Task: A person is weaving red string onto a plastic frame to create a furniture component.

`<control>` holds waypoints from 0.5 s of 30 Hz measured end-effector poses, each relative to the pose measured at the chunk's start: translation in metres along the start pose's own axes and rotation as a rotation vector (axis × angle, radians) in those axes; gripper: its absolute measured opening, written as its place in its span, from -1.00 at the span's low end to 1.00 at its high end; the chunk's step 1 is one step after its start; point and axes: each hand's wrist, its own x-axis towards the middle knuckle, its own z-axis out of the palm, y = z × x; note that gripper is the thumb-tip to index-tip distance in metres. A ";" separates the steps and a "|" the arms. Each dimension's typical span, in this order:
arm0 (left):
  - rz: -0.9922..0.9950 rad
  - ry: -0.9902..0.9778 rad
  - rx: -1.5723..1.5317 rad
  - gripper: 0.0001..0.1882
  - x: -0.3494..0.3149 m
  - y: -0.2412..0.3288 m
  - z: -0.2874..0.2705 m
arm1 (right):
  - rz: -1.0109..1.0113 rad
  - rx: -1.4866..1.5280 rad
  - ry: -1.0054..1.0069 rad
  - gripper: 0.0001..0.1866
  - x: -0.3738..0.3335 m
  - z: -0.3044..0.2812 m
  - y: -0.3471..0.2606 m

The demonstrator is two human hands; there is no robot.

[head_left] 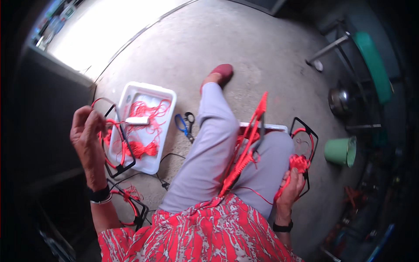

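My right hand [291, 188] is closed around a bundle of red cord [299, 163] beside my right thigh. From it a thin strand runs across to a long frame wrapped in red cord [244, 162], standing tilted between my thighs. My left hand [86, 131] is raised at the left, its fingers bent together beside a black frame with red cord on it [123, 146]. What those fingers pinch, if anything, is too blurred to make out. Another black frame with red cord [306, 135] is just beyond my right hand.
A white tray [162, 153] holds loose red cord and a small white piece [137, 121]. Blue-handled scissors [183, 125] lie beside it. Another black frame [140, 212] rests near my left forearm. To the right are a green bucket [336, 150] and a green-topped stool [373, 65].
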 end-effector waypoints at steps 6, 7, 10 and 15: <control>-0.008 -0.159 0.016 -0.93 0.013 -0.018 -0.003 | -0.090 0.020 -0.012 -0.71 -0.005 -0.015 0.006; 0.006 -0.114 0.108 -0.93 0.012 -0.004 -0.014 | -0.075 0.055 -0.071 -0.69 -0.002 -0.012 0.006; -0.032 -0.094 0.170 -0.93 0.025 -0.044 -0.005 | -0.110 0.074 -0.051 -0.66 0.000 -0.022 0.011; -0.150 -0.081 0.265 -0.94 0.042 -0.094 -0.007 | -0.083 0.145 -0.085 -0.69 0.001 -0.021 0.014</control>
